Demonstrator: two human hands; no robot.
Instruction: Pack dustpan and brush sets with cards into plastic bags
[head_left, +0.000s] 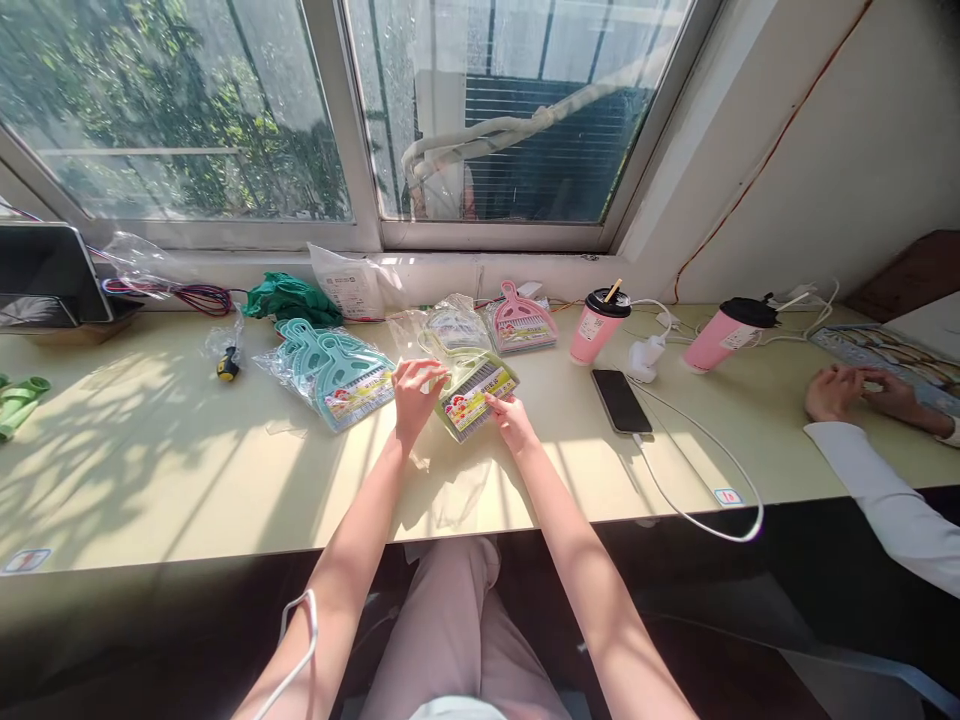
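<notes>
A small green dustpan and brush set [474, 396] with a yellow printed label is held tilted just over the table. My right hand [513, 424] pinches its right edge, thumb over the label. At its upper left, my left hand [417, 394] is closed with curled fingers against the set's edge; the exact grip is partly hidden. Clear plastic film lies around and below the set. To the left rests a pile of teal dustpan sets [337, 378] in clear wrapping. Behind my hands are a wrapped pale set [454, 325] and a pink dustpan set [519, 322].
Right of my hands lie a phone [622, 402] on a white cable, a charger [645, 358] and two pink cups [591, 335]. A co-worker's hands [834, 394] rest at far right. Leftward are a screwdriver [227, 364], green cloth [289, 298] and a dark screen [49, 272].
</notes>
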